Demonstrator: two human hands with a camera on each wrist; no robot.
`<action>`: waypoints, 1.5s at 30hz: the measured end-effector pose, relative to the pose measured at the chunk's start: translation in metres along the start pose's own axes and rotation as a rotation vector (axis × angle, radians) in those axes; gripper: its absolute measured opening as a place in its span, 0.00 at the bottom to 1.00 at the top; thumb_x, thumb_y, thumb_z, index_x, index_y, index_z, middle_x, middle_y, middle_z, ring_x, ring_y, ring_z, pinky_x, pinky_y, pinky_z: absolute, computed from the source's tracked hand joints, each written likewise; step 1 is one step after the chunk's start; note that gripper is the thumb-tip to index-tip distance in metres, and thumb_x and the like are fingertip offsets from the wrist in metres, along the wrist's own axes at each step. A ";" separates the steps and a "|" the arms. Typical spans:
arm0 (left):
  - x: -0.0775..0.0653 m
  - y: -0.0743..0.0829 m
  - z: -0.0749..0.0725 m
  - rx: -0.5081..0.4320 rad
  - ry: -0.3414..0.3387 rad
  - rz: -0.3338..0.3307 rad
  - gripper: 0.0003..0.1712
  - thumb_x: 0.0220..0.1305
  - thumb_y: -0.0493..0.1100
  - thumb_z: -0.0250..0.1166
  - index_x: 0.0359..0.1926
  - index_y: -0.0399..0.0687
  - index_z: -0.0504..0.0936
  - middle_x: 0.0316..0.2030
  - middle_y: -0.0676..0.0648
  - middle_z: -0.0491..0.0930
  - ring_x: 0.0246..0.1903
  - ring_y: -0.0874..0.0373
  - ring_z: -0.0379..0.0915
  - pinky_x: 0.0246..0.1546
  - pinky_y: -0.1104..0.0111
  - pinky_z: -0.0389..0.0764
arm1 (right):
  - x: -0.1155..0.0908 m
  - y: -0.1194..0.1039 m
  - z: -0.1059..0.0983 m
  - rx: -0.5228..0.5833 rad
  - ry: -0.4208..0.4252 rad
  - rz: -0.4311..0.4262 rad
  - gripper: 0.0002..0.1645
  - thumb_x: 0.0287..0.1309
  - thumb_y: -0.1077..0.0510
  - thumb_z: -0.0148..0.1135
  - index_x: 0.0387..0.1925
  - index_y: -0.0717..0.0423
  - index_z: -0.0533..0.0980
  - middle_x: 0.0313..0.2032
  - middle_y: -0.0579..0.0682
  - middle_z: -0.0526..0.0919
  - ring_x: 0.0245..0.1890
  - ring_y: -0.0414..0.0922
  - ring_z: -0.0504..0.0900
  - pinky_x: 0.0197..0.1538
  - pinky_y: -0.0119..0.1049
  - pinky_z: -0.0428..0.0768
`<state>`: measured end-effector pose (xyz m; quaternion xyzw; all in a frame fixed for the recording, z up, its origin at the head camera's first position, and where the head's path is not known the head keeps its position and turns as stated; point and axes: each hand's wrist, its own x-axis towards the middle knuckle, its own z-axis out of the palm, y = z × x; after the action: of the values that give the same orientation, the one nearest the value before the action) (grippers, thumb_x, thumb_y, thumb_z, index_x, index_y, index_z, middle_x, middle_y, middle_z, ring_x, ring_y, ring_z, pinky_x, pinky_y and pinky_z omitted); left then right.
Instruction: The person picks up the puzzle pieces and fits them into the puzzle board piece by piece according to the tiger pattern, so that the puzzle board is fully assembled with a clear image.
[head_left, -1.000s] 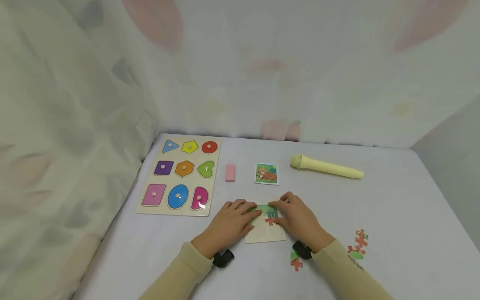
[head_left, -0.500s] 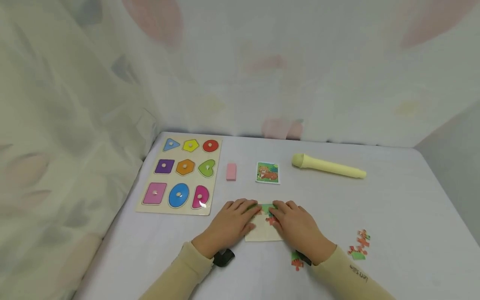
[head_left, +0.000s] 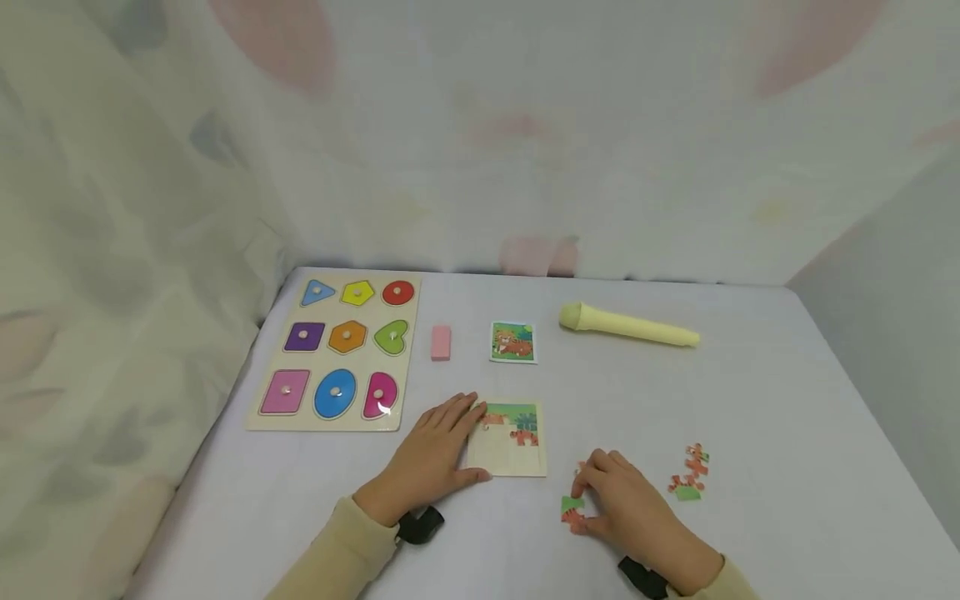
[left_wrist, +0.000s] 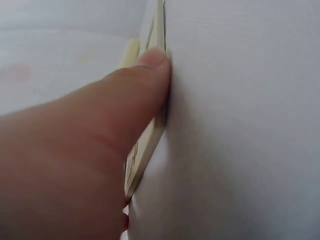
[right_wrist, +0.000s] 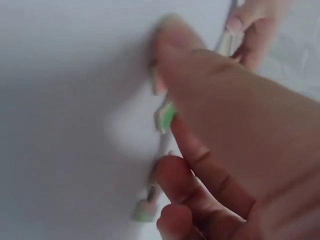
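Note:
My left hand (head_left: 427, 458) rests along the left side of a small wooden puzzle board (head_left: 506, 458), fingers stretched out. In the left wrist view its thumb (left_wrist: 150, 60) lies at the board's edge. Fitted pieces (head_left: 522, 414) with green and orange tiger artwork fill the board's top and right part; bare wood shows below. Off the board's lower right corner, my right hand (head_left: 626, 508) pinches a green-and-orange puzzle piece (head_left: 572, 510) between thumb and forefinger, low over the table. Another orange piece (head_left: 580, 468) peeks out, partly hidden, by the forefinger.
Loose tiger pieces (head_left: 687, 483) lie to the right. Behind the board are a tiger picture card (head_left: 513, 342), a pink block (head_left: 441, 342) and a pale yellow stick (head_left: 630, 325). A shape board (head_left: 330, 358) with knobbed pieces stands left. Patterned cloth (head_left: 420, 167) hangs behind.
My right hand has left the puzzle board and moved down and right to a loose piece, which it now pinches. The left hand stays at the board's left side.

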<state>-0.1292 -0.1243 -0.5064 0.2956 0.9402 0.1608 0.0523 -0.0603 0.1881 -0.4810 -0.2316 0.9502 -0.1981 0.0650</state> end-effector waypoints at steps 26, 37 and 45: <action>0.006 -0.004 0.009 -0.077 0.028 -0.020 0.60 0.60 0.72 0.71 0.82 0.48 0.58 0.81 0.49 0.55 0.80 0.51 0.47 0.76 0.49 0.59 | 0.062 -0.031 0.012 0.238 0.244 0.261 0.09 0.54 0.57 0.81 0.32 0.51 0.85 0.29 0.41 0.75 0.26 0.37 0.72 0.30 0.32 0.74; -0.003 -0.010 0.007 -0.088 0.036 -0.034 0.60 0.60 0.71 0.72 0.82 0.46 0.59 0.81 0.48 0.55 0.79 0.50 0.49 0.75 0.48 0.59 | 0.035 -0.045 0.017 -0.262 0.205 -0.003 0.20 0.59 0.49 0.79 0.51 0.50 0.87 0.53 0.50 0.82 0.50 0.51 0.79 0.48 0.49 0.81; -0.004 -0.011 0.009 -0.099 0.044 -0.038 0.60 0.59 0.71 0.72 0.82 0.46 0.59 0.81 0.48 0.56 0.79 0.50 0.49 0.76 0.48 0.58 | -0.003 -0.013 -0.012 -0.264 0.204 0.187 0.27 0.40 0.52 0.88 0.47 0.50 0.89 0.49 0.48 0.84 0.49 0.53 0.79 0.46 0.52 0.80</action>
<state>-0.1301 -0.1326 -0.5187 0.2714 0.9374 0.2126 0.0494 -0.0549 0.1832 -0.4651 -0.1276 0.9870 -0.0872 -0.0448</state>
